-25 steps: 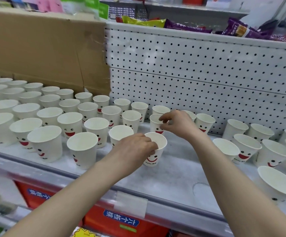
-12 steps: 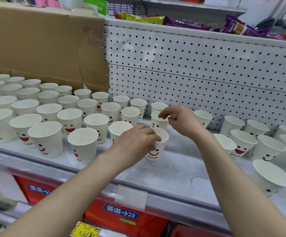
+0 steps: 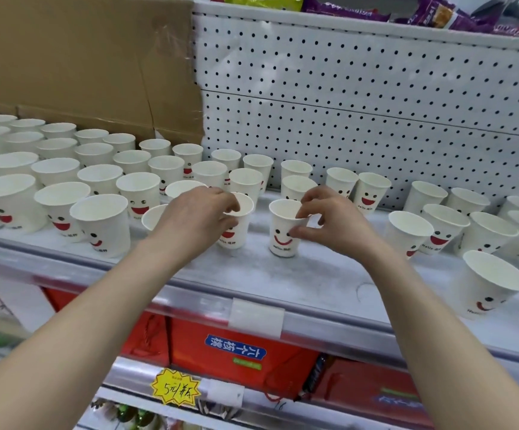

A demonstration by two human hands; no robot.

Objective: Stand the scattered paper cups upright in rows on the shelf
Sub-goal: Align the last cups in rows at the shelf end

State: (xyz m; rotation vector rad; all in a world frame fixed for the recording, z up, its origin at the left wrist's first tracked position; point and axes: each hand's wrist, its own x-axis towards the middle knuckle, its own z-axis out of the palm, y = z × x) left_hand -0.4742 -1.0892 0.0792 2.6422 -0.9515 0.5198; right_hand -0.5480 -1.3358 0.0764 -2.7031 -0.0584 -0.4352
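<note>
Right hand (image 3: 335, 226): thumb and fingertips pinched on rim and side of cup B (image 3: 282, 240), other fingers loosely curled.
Left hand (image 3: 194, 218): fingers curled over rim of cup A (image 3: 236, 235), gripping from 9 o'clock.
Both cups upright on shelf (image 3: 283, 274), front centre, just apart, A at 9 o'clock of B. Long axes vertical, mouths up, red smiles facing 6 o'clock, toward camera.
Shelf surface pale and speckled; clear rail (image 3: 329, 324) along front edge.
9 to 11 o'clock of A: upright cups in packed rows (image 3: 65, 169).
2 to 3 o'clock of B: loose cups (image 3: 444, 225), some leaning. 4 o'clock, near front edge: one tilted cup (image 3: 491, 283).
12 o'clock: white pegboard (image 3: 345, 103). 10 o'clock: cardboard (image 3: 81, 57).
6 o'clock, below shelf: red boxes (image 3: 283, 377), yellow price tag (image 3: 174, 389).
</note>
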